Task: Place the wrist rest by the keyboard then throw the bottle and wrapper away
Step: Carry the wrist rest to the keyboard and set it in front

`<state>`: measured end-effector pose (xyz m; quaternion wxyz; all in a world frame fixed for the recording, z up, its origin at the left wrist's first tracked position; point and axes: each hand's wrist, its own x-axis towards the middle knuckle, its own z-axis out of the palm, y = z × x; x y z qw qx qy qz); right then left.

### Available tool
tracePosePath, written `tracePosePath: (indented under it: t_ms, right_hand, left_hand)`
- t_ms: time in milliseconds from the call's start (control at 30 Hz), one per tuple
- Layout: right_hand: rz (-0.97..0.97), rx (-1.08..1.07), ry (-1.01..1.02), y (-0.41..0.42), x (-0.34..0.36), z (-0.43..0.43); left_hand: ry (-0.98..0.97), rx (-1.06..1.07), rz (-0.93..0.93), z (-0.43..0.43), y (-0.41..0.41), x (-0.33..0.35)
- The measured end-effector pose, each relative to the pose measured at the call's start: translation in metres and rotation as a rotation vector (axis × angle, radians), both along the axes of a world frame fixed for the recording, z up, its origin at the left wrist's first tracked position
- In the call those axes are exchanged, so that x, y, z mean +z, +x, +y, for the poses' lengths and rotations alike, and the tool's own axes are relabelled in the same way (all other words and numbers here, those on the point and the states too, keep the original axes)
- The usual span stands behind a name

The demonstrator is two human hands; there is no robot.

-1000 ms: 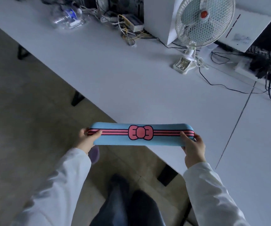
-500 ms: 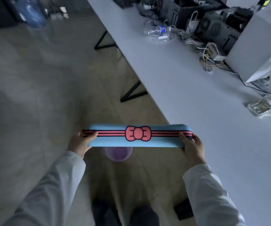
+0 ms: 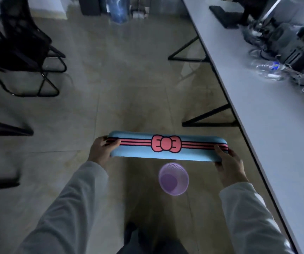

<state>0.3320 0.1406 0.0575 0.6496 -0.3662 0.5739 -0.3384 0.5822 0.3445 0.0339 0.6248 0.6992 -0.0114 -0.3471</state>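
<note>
A person carries the blue wrist rest level over the floor, left hand and right hand each pinching one end; its long axis runs crosswise, while the keyboard (far up the worktop) lies ahead-right, nearer the right hand.

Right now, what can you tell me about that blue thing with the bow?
The wrist rest is a long, flat blue pad with rounded ends, soft-looking. A pink stripe edged in black runs along it, with a pink bow in the middle. It is held level above the floor, the left hand gripping one end and the right hand the other.
</note>
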Motion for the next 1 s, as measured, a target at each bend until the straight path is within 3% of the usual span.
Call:
tracePosePath:
  t_ms: [367,1000]
  right_hand:
    - [-0.046,0.202,0.009,0.138,-0.005,-0.017]
    - [-0.105,0.190,0.025,0.326,0.012,-0.168]
  left_hand:
    - [-0.078,0.313,0.095,0.025,0.086,-0.005]
    - [-0.077,0.317,-0.002,-0.121,0.264,0.023]
